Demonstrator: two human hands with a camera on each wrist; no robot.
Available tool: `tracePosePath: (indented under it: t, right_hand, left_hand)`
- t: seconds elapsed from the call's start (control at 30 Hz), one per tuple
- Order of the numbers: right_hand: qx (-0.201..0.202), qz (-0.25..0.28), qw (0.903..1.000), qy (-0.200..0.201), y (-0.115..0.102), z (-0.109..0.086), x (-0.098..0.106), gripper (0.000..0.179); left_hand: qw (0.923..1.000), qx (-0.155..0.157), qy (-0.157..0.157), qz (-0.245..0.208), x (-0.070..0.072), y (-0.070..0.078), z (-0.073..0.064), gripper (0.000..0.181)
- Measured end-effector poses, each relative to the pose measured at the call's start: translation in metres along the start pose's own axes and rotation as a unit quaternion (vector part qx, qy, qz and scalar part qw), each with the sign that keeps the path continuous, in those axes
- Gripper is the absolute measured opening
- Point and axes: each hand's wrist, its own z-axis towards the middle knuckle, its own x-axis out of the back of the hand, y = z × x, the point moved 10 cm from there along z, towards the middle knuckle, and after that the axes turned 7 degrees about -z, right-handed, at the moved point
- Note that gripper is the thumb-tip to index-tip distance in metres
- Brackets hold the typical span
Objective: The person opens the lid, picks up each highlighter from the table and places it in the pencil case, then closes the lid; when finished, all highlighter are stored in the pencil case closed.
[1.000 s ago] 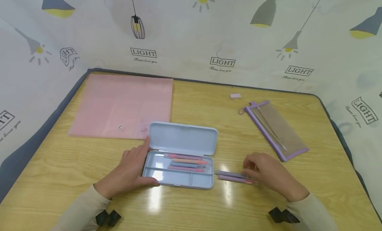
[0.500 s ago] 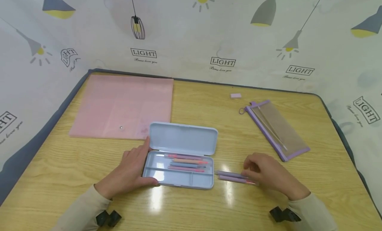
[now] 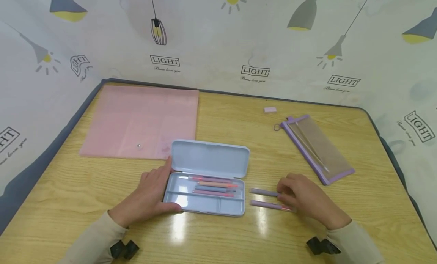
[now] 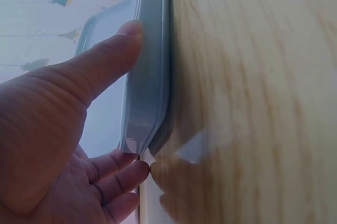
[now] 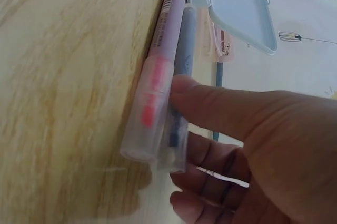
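A light blue pencil case (image 3: 201,206) stands with its lid (image 3: 209,159) raised, and several pastel pens (image 3: 216,184) lie in its back compartment. My left hand (image 3: 146,194) grips its left end; in the left wrist view the thumb presses on the case's side wall (image 4: 148,71). To the right of the case, my right hand (image 3: 302,197) pinches the capped end of a grey-blue pen (image 3: 264,192) between thumb and fingers. Just in front of that lies a lilac pen (image 3: 266,204) with a clear cap (image 5: 147,110) and pink inside, on the wooden table (image 3: 218,241).
At the back left lies a pink folder (image 3: 143,120), its corner close behind the case. A mesh zip pouch (image 3: 321,146) with purple edging rests at the right. Near the back edge sits a small pale pink eraser (image 3: 270,110).
My right hand has shifted the grey-blue pen slightly back, opening a gap between it and the lilac pen. My left hand keeps its hold on the case.
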Motion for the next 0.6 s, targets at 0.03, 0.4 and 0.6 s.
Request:
tracePosePath:
  t: [0.03, 0.4, 0.6]
  right_hand:
    - [0.003, -0.006, 1.0000, 0.005, -0.001, 0.000, 0.001, 0.007]
    - [0.067, -0.021, 0.9949, 0.072, -0.041, 0.001, 0.025, 0.009]
    - [0.123, -0.022, 0.9895, 0.073, -0.088, 0.016, 0.032, 0.007]
  left_hand:
    - [1.0000, -0.001, 0.000, 0.001, 0.000, 0.000, 0.000, 0.134]
    - [1.0000, -0.006, 0.002, -0.004, 0.001, 0.002, -0.001, 0.132]
    - [0.9999, -0.010, 0.006, -0.002, 0.001, 0.002, 0.000, 0.132]
